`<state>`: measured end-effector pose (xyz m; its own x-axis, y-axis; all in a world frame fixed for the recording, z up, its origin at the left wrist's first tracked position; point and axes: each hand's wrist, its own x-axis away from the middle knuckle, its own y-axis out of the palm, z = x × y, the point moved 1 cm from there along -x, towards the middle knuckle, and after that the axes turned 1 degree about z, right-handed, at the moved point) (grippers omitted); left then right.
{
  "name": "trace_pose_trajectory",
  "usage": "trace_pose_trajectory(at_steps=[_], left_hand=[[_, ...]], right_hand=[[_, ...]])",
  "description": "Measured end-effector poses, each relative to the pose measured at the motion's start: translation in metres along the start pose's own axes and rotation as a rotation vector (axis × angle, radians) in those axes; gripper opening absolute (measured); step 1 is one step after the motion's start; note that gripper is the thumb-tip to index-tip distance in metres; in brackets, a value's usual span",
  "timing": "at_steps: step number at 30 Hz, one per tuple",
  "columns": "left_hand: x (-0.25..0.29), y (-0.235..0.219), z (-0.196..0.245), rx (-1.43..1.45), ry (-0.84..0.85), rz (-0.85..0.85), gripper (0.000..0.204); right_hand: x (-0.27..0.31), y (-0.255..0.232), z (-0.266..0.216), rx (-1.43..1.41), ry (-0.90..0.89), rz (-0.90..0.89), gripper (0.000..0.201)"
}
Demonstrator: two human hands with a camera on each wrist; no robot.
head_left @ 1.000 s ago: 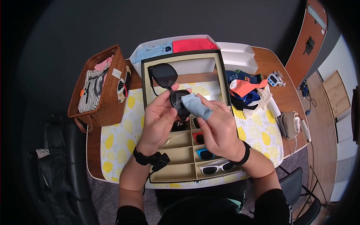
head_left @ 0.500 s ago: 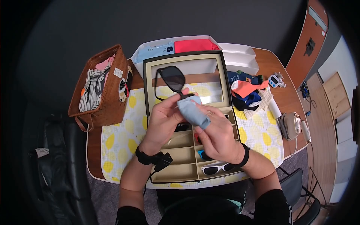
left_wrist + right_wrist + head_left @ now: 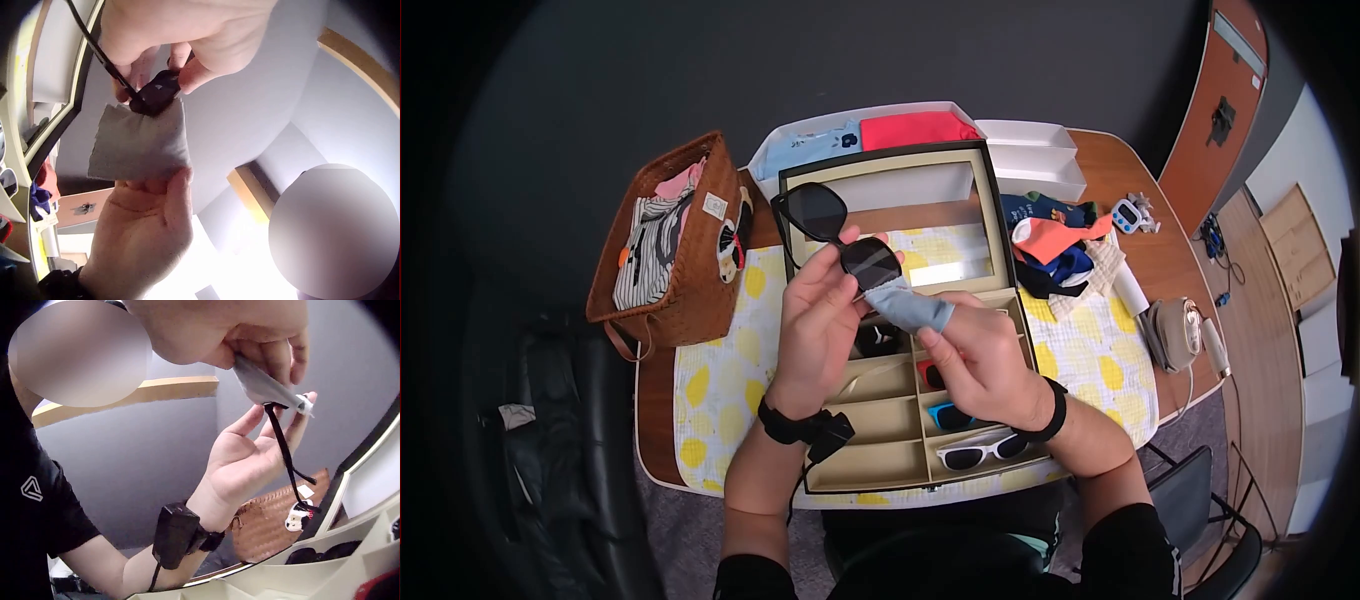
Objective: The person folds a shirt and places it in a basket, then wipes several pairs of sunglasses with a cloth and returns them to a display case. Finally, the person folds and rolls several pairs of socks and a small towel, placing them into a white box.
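Observation:
My left hand [image 3: 815, 325] pinches a pair of black sunglasses [image 3: 814, 211] by one lens, with the other lens up and to the left. In my right hand [image 3: 985, 365] is a light blue-grey cleaning cloth [image 3: 910, 306], gripped between thumb and fingers. The cloth's far end lies at the lower edge of the nearer lens. From the left wrist view, the cloth [image 3: 140, 144] hangs flat over part of a dark lens [image 3: 159, 92]. Both temples [image 3: 283, 444] dangle below the cloth in the right wrist view.
Beneath the hands lies an open sunglasses case [image 3: 865, 460] holding white sunglasses [image 3: 965, 458] and blue ones [image 3: 948, 416]. A woven basket [image 3: 700, 280] of clothes stands left, a pile of socks [image 3: 1050, 240] right. Behind is a white box [image 3: 760, 165] with folded clothes.
The cloth has gone from the lens edge to covering the nearer lens, then back down to its lower edge. The sunglasses have shifted left, both hands staying on their things.

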<state>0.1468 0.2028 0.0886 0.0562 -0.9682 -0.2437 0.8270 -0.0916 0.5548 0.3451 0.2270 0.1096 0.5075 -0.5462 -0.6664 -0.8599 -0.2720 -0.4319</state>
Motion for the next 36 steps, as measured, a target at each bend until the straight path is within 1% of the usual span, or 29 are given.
trace_pose_trajectory(at_steps=[1,2,3,4,5,6,8,9,11,12,14,15,16,18,19,20,21,23,24,25,27,29,31,32,34,36], left_hand=[[-0.001,0.003,0.002,0.021,-0.001,0.057,0.043],[-0.002,0.0,0.001,0.02,-0.001,0.057,0.043],[-0.003,-0.007,-0.001,0.021,0.003,0.075,0.039],[-0.004,-0.01,-0.001,0.021,0.008,0.093,0.037],[-0.005,-0.006,0.002,0.004,-0.011,0.14,0.035],[-0.005,-0.007,0.002,0.004,-0.008,0.142,0.035],[-0.005,-0.008,0.001,0.003,-0.045,0.151,0.034],[-0.005,-0.007,0.001,0.002,-0.044,0.148,0.034],[-0.003,-0.005,0.0,0.037,-0.076,0.128,0.036],[-0.003,-0.006,-0.001,0.036,-0.075,0.125,0.036],[-0.002,-0.004,-0.003,-0.003,-0.146,-0.085,0.035],[0.002,0.001,-0.004,0.0,-0.209,-0.087,0.032],[0.004,0.003,-0.009,0.001,-0.213,-0.09,0.032],[0.007,0.005,-0.017,-0.008,-0.269,-0.136,0.028],[0.008,0.01,-0.014,-0.007,-0.305,-0.115,0.025],[0.008,0.007,-0.016,-0.009,-0.306,-0.118,0.025],[0.009,-0.001,-0.02,-0.022,-0.294,-0.115,0.025],[0.009,0.001,-0.02,-0.035,-0.284,-0.117,0.025],[0.01,0.004,-0.019,-0.054,-0.275,-0.051,0.024],[0.011,0.008,-0.017,-0.072,-0.264,0.017,0.024],[0.012,0.014,-0.014,-0.091,-0.251,0.025,0.023],[0.012,0.013,-0.014,-0.109,-0.238,0.032,0.023],[0.011,0.009,-0.016,-0.196,-0.228,-0.034,0.019],[0.011,0.006,-0.017,-0.195,-0.227,-0.034,0.019],[0.011,0.003,-0.02,-0.274,-0.265,-0.115,0.016],[0.011,0.006,-0.017,-0.312,-0.271,-0.146,0.016]], right_hand=[[0.001,-0.001,0.001,-0.019,0.088,-0.032,0.021],[0.001,-0.002,0.001,-0.02,0.088,-0.031,0.021],[0.0,-0.003,0.004,-0.086,0.251,0.026,0.017],[-0.001,-0.005,0.007,-0.151,0.412,0.082,0.024],[-0.002,-0.006,0.021,-0.132,0.413,0.095,0.035],[-0.004,-0.013,0.031,-0.042,0.492,0.039,0.038],[-0.009,-0.019,0.054,-0.215,0.644,-0.015,0.04],[-0.009,-0.021,0.064,-0.215,0.642,-0.012,0.04],[-0.01,-0.024,0.078,-0.346,0.736,0.085,0.041],[-0.009,-0.025,0.08,-0.346,0.734,0.088,0.041],[-0.012,-0.029,0.076,-0.285,0.586,0.226,0.041],[-0.011,-0.034,0.07,-0.235,0.557,0.225,0.035],[-0.014,-0.028,0.06,-0.233,0.559,0.229,0.035],[-0.019,-0.01,0.034,-0.145,0.185,0.421,0.02],[-0.017,-0.016,0.021,-0.029,0.151,0.266,0.015],[-0.015,-0.02,0.011,0.087,0.118,0.11,0.016],[-0.011,-0.015,0.012,0.179,-0.078,0.073,0.022],[-0.009,-0.006,0.008,0.236,-0.178,0.037,0.023],[-0.008,-0.004,0.003,0.266,-0.225,0.031,0.023],[-0.006,-0.003,0.002,0.266,-0.225,0.031,0.023],[-0.004,0.0,0.001,0.291,-0.285,-0.009,0.039],[-0.004,-0.001,0.002,0.283,-0.276,0.0,0.041],[-0.005,-0.002,0.003,0.276,-0.265,0.009,0.042],[-0.005,-0.003,0.003,0.29,-0.256,0.035,0.042],[-0.006,-0.004,0.005,0.303,-0.247,0.06,0.043],[-0.006,-0.007,0.009,0.318,-0.225,0.075,0.045]])
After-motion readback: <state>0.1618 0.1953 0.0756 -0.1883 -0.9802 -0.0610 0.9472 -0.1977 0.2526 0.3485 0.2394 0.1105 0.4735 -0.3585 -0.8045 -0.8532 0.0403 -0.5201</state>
